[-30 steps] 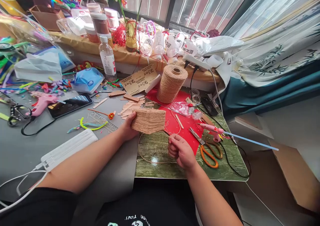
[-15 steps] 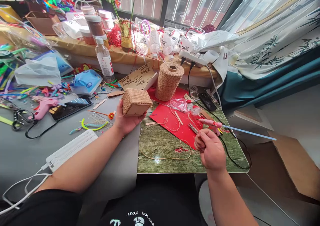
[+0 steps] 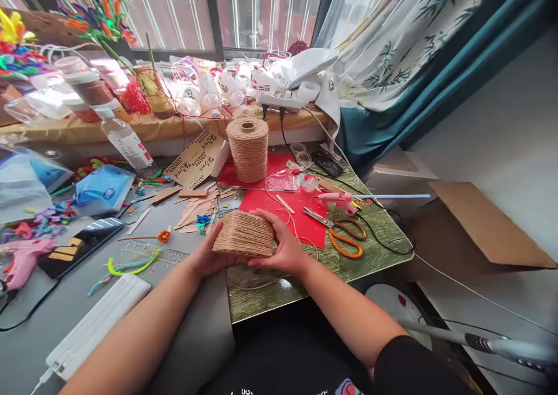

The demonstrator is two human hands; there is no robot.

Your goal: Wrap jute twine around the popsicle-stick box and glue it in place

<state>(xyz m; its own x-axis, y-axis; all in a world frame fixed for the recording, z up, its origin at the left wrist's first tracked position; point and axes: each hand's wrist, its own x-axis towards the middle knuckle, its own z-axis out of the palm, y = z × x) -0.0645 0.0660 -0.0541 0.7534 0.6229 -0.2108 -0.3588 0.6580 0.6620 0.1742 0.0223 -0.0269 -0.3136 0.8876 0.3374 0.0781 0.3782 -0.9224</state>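
A flat block wrapped all over in brown jute twine (image 3: 243, 238) sits between my two hands just above the table's near edge. My left hand (image 3: 208, 256) grips its left underside and my right hand (image 3: 283, 246) is wrapped round its right end with the thumb on top. A loose strand of twine (image 3: 261, 281) trails from the block across the green mat (image 3: 370, 249). Behind stands a big spool of the same twine (image 3: 248, 149) on a red sheet (image 3: 270, 200).
Orange-handled scissors (image 3: 342, 235) and a pink glue gun (image 3: 337, 198) lie right of the block. Wooden sticks (image 3: 198, 206), a phone (image 3: 81, 246), a white power strip (image 3: 96, 322), a water bottle (image 3: 124, 139) and craft clutter fill the left. A cardboard sheet (image 3: 488, 226) lies off the table's right.
My right hand came back from the scissors' side and closed on the block's right end. The left hand lowered the block toward the table edge. The camera turned right.
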